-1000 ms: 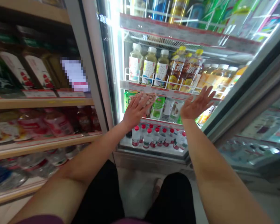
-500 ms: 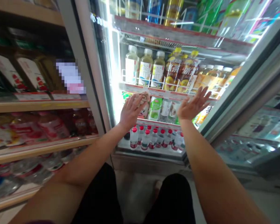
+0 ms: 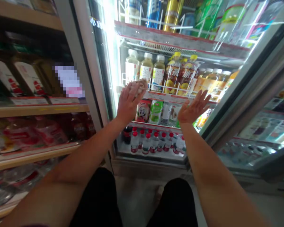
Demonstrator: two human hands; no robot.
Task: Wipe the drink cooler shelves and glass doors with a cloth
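Note:
My left hand (image 3: 127, 105) holds a crumpled, light brownish cloth (image 3: 140, 86) under its fingers, up at the lit glass door (image 3: 104, 72) of a drinks cooler. The cloth overlaps the lower part of the pale tea bottles (image 3: 145, 66) seen through the glass. To the right, my right hand (image 3: 194, 108) is raised with its fingers spread and nothing in it. Whether it touches the glass I cannot tell. Behind the glass between the hands are a red carton (image 3: 142, 111) and a green carton (image 3: 155, 111).
Left of the cooler stand wooden shelves (image 3: 38, 111) with juice bottles (image 3: 28, 75). The door's metal frame (image 3: 245, 91) slants along the right, with another cooler beyond. Small red-capped bottles (image 3: 146, 144) line the cooler bottom. Grey floor (image 3: 137, 195) shows between my knees.
My left hand has moved the cloth upward and slightly left, uncovering the red carton. My right hand stays spread in nearly the same place. The view has shifted a little.

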